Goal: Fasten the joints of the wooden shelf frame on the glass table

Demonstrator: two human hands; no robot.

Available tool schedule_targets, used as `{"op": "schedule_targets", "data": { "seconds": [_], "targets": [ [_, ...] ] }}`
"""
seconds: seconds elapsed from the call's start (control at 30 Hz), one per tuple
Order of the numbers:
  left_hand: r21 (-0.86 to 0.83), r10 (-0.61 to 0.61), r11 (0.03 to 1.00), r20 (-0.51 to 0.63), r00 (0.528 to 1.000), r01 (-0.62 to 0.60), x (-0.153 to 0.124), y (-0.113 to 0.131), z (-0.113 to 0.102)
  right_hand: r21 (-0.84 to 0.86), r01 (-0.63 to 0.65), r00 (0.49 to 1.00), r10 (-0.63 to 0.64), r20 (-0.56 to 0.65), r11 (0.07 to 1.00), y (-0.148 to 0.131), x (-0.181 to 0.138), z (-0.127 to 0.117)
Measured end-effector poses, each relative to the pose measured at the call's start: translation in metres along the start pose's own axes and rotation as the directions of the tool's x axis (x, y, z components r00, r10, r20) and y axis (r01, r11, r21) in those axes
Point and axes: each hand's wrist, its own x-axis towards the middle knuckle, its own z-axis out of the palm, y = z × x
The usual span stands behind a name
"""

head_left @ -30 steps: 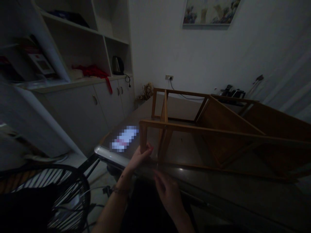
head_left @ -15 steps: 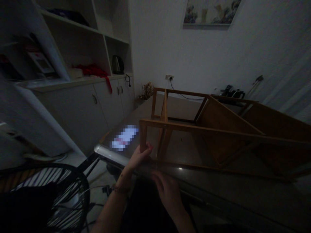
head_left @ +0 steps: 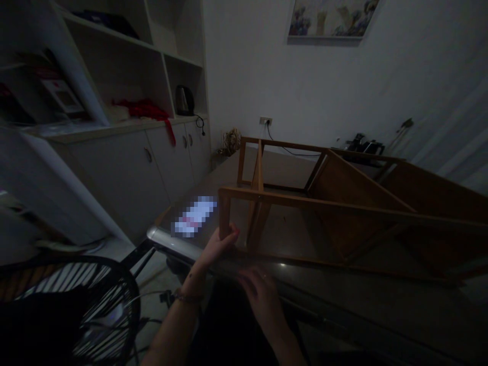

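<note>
At lower centre, grips end bar (head_left: 224,213) of wooden rack (head_left: 343,185), lying on table (head_left: 224,175) centre to right edge of frame, with left hand (head_left: 218,245); holds right hand (head_left: 263,295) loosely open near table edge, can't tell if touching.

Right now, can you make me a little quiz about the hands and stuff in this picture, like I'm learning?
1. What does the left hand grip?
a) a cup
b) the wooden frame
c) a pillow
2. True or false: the red cloth lies on the floor.
3. Fill in: as the camera sees it, the kettle stands to the ___ of the red cloth.

Key: 1. b. 2. False; it lies on the cabinet. 3. right.
</note>
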Motion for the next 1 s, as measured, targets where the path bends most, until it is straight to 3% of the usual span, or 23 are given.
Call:
{"op": "schedule_targets", "data": {
  "seconds": [0.23,0.8,1.0],
  "targets": [
    [0.029,0.005,1.0,-0.004,1.0,-0.005,0.001,-0.002,-0.003,-0.008,0.004,0.999,-0.004,-0.05,1.0,0.003,0.003,0.004],
    [-0.006,-0.021,1.0,-0.025,0.999,0.021,-0.001,0.0,0.0,-0.127,0.158,0.98,-0.171,-0.102,0.979,-0.008,0.021,0.002],
    [-0.014,-0.019,1.0,0.003,1.0,0.019,-0.001,-0.001,0.0,-0.105,0.089,0.99,-0.099,-0.099,0.991,-0.002,0.015,0.005]
  ]
}}
